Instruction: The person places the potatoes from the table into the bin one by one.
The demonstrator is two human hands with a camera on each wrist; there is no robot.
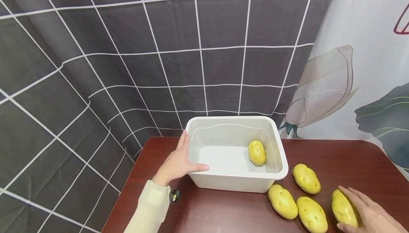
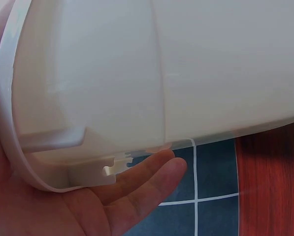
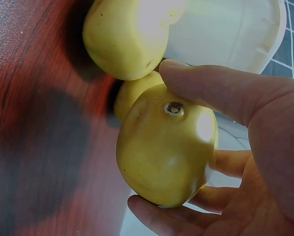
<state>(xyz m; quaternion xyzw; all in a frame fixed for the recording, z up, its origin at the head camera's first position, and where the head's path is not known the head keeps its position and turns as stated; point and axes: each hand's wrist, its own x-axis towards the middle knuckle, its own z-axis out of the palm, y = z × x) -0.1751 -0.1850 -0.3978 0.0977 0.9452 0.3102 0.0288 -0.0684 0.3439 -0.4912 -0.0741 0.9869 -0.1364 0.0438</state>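
Observation:
At the front left corner of a white plastic bin (image 1: 236,181), my left hand (image 1: 179,160) holds the rim. Its thumb lies over the front edge and its fingers reach along the outside of the left wall, as the left wrist view shows from below. One yellow potato (image 1: 257,152) lies inside the bin near its right wall. Over at the right, my right hand (image 1: 372,211) grips another potato (image 3: 166,147), thumb on one side and fingers curled round the other. Several more potatoes (image 1: 311,214) lie on the table between that hand and the bin.
The dark red wooden table (image 1: 223,211) carries everything. Behind it and to the left hangs a dark grey cloth (image 1: 172,69) with a white grid, close to the bin's back. A pale curtain (image 1: 367,84) with a flower print hangs at the right.

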